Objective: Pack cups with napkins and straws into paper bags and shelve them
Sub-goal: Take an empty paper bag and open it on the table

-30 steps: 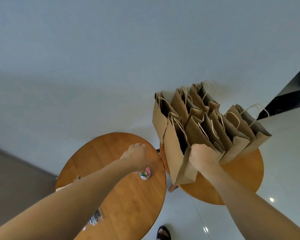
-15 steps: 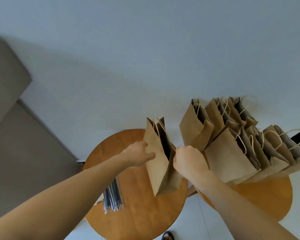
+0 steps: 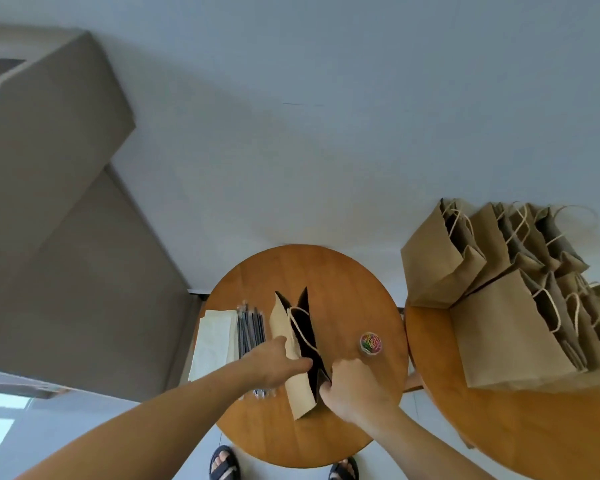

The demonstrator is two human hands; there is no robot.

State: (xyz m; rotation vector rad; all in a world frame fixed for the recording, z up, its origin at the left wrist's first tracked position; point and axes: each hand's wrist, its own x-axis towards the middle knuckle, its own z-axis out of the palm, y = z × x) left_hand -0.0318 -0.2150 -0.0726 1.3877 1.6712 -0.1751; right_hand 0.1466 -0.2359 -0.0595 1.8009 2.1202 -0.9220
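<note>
- The bag [image 3: 299, 393] stands upright on the left table [image 3: 343, 289], mouth up, straight in front of the person.
- The left hand [image 3: 278, 362] pinches the bag's left wall, thumb outside and fingers over the rim. The right hand [image 3: 354, 386] curls round the right wall at the near end.
- The mouth is a narrow slit running away from the person, with a hand on each side of that long axis. A sideways pull looks like the way to open it.
- The straws [image 3: 250, 330] lie just left of the bag, parallel to it, with the napkins [image 3: 215, 337] beyond. The left hand is nearer to both.
- No cup in sight. A clip jar [image 3: 371, 342] sits to the bag's right.
</note>
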